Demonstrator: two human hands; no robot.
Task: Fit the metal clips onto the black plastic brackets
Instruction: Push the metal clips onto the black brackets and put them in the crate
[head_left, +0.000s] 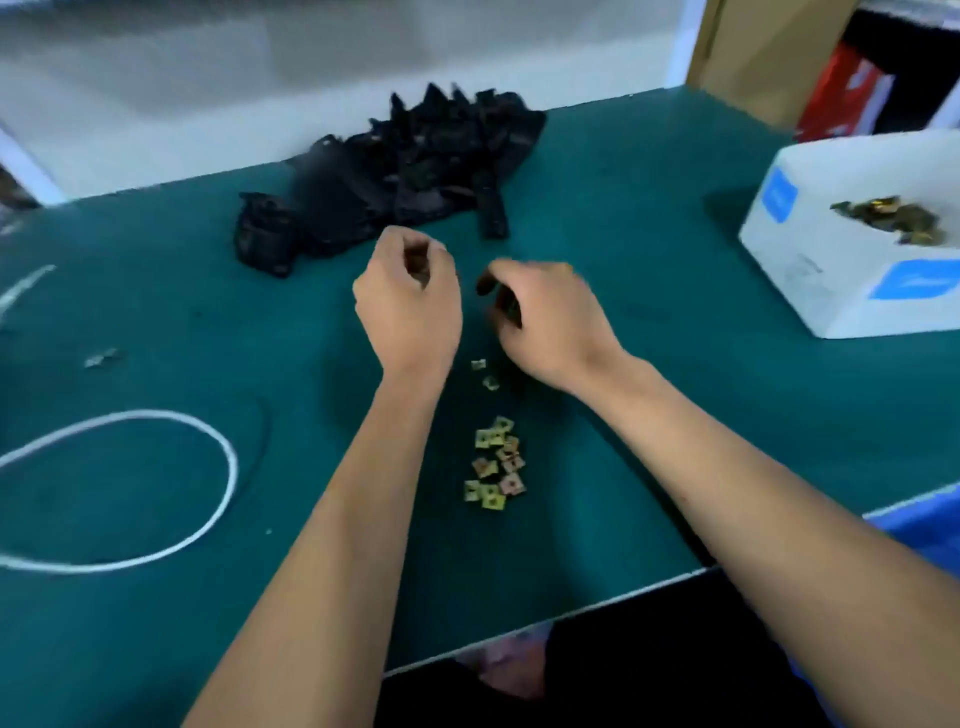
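A heap of black plastic brackets (415, 171) lies at the back of the green table (649, 270). Several small metal clips (496, 467) are scattered between my forearms, with two more (483, 371) close to my right wrist. My right hand (550, 327) grips a black bracket (503, 304) above the table. Just left of it, my left hand (410, 306) is curled, its fingertips pinching something small that looks like a clip; motion blur hides the detail. The two hands are a short gap apart.
A white box (831, 280) at the right carries a small pile of clips (893, 221) on top. A white cord loop (228, 457) lies at the left, with a small metal piece (104, 357) beyond it. A blue bin (930, 525) sits by my right forearm.
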